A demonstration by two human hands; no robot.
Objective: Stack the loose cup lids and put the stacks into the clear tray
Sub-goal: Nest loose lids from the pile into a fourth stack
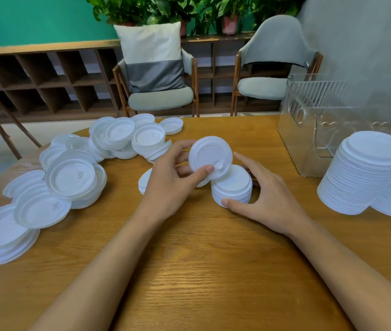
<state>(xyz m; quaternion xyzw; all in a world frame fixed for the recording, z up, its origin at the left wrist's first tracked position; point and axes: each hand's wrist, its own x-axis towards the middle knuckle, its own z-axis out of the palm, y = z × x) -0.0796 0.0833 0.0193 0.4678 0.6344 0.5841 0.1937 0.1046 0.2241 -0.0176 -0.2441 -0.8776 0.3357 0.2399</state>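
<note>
Wood-grain table (201, 271) lay nearest you. Over it, your left hand (168, 185) pinched one lid (210, 157) between thumb and fingers, holding it tilted just above the short stack (232, 189). Your right hand (268, 197) cupped that stack, with the thumb at its base and the fingers curled behind it. Loose lids (70, 177) sprawled in overlapping heaps on your left. Two tall stacks (366, 173) stood at the right edge, and the tray (309, 130) sat just behind them, at the table's far right.
</note>
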